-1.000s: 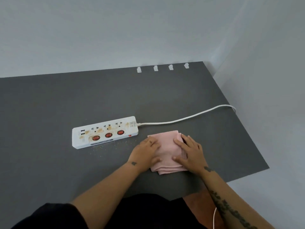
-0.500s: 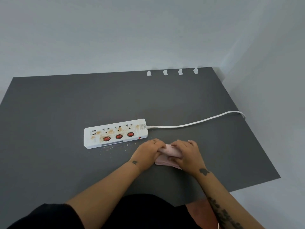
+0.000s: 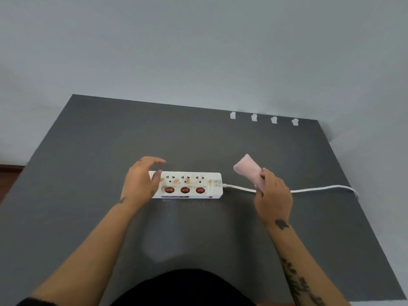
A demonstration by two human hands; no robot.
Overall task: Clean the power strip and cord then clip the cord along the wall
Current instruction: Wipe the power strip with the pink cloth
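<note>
Near the middle of the table [image 3: 88, 151], our open left hand [image 3: 141, 184] settles over the soiled power strip [image 3: 189, 185] while our right hand [image 3: 272, 195] grips the folded cloth [image 3: 247, 171] above the cord [image 3: 320, 189], so wiping could scatter crumbs or skid the strip.

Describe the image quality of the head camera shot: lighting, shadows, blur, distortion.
Head view: soft, even light with no glare; a faint shadow falls on the grey table near the person; wide-angle lens bends the table edges outward; mild blur softens the left hand, the right hand and the pink cloth; the power strip stains remain readable.
</note>
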